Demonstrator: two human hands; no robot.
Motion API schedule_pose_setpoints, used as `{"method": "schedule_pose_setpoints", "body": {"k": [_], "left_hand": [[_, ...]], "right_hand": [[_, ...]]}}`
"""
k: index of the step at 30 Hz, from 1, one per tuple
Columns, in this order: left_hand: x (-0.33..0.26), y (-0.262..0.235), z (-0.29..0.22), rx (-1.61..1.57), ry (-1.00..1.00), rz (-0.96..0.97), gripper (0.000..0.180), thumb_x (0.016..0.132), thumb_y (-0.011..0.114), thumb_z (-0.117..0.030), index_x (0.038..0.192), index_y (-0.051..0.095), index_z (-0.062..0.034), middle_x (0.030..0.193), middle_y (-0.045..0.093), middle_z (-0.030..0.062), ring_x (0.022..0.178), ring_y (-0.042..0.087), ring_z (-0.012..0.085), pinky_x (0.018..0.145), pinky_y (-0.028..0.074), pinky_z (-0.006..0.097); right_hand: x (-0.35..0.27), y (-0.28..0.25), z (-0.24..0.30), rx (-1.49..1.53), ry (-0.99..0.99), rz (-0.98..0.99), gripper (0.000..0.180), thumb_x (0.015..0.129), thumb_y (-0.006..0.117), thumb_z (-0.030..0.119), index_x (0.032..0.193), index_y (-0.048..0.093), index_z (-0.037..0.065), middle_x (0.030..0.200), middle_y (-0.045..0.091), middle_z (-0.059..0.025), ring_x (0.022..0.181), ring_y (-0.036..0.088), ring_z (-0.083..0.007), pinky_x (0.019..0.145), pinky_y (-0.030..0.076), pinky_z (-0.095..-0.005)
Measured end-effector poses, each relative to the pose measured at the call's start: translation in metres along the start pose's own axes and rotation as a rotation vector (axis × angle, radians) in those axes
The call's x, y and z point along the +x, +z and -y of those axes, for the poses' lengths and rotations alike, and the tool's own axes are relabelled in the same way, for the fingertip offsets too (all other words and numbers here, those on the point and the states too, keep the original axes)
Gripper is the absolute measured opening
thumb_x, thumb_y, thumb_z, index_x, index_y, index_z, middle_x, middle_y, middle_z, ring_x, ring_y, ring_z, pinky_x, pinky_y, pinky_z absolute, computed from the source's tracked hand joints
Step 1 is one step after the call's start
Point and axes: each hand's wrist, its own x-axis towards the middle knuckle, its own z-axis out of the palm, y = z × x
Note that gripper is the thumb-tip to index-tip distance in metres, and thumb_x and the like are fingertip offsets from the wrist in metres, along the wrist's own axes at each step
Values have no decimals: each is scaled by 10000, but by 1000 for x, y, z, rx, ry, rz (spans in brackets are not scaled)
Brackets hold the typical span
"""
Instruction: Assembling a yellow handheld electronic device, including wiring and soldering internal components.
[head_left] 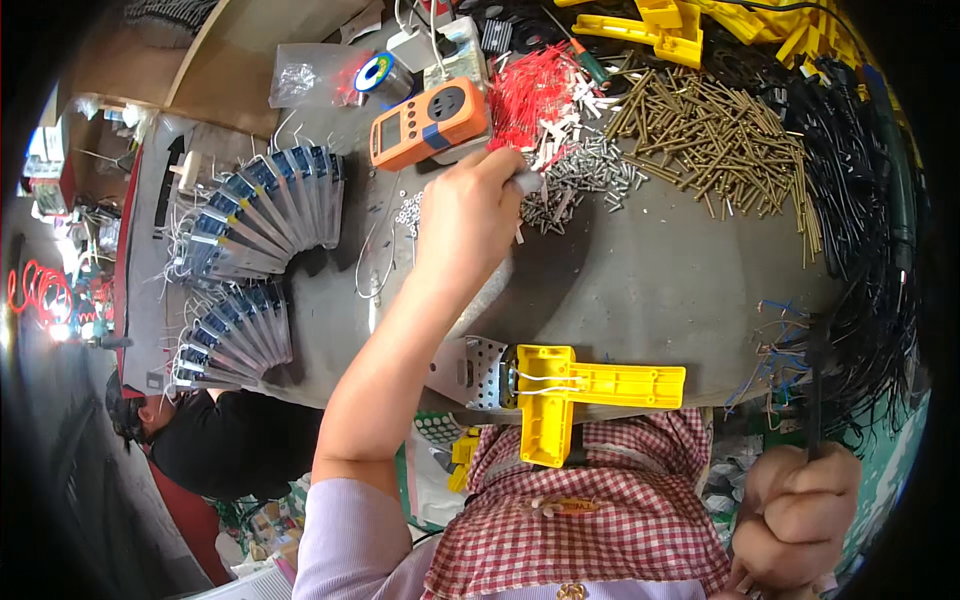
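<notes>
Here's the left hand [475, 195], reaching far across the table [640, 300], right over the silver screws [598, 170]! Its fingers curl inward, and a grey bit [528, 182] shows at the tips, too blurred to say whether they are pinching it. Down at the right, the right hand [797, 510] makes a tight fist, clamped on the lower end of a black rod [815, 400].

And the yellow casing [546, 405]? It sits at the near edge, neither hand on it, hollow side up, its lower part jutting past the edge in front of the checked apron [580, 530]. White wires [545, 384] cross it, and a perforated metal plate [485, 372] stands just beside it on the left.

Up top, an orange meter [428, 125] lies just beyond the left hand, brass screws [710, 140] heap to the right of the silver ones, and fanned packs [262, 215] line the left side.
</notes>
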Motion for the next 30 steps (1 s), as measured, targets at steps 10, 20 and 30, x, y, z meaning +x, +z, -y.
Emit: {"method": "schedule_pose_setpoints", "body": {"k": [10, 20, 30], "left_hand": [[-82, -17, 15, -258, -178, -46, 162, 782, 649, -54, 943, 653, -40, 754, 648, 132, 650, 630, 202, 613, 483, 296], [-64, -22, -10, -899, -410, 34, 88, 894, 565, -53, 939, 588, 19, 783, 619, 26, 684, 565, 73, 619, 465, 223], [-55, -16, -8, -901, -458, 77, 87, 888, 572, -80, 925, 596, -4, 758, 610, 5, 673, 550, 59, 605, 433, 200]], "right_hand": [[-58, 64, -84, -397, 545, 20, 179, 868, 553, 203, 925, 630, 52, 885, 658, -150, 767, 631, -262, 695, 490, -353], [46, 102, -97, 655, 745, -37, 258, 826, 654, 99, 1040, 541, 11, 777, 496, 29, 656, 415, -11, 547, 339, -166], [71, 111, -117, 133, 795, 77, 406, 799, 691, 146, 1155, 536, 26, 715, 627, -86, 694, 607, -135, 653, 491, -305]]}}
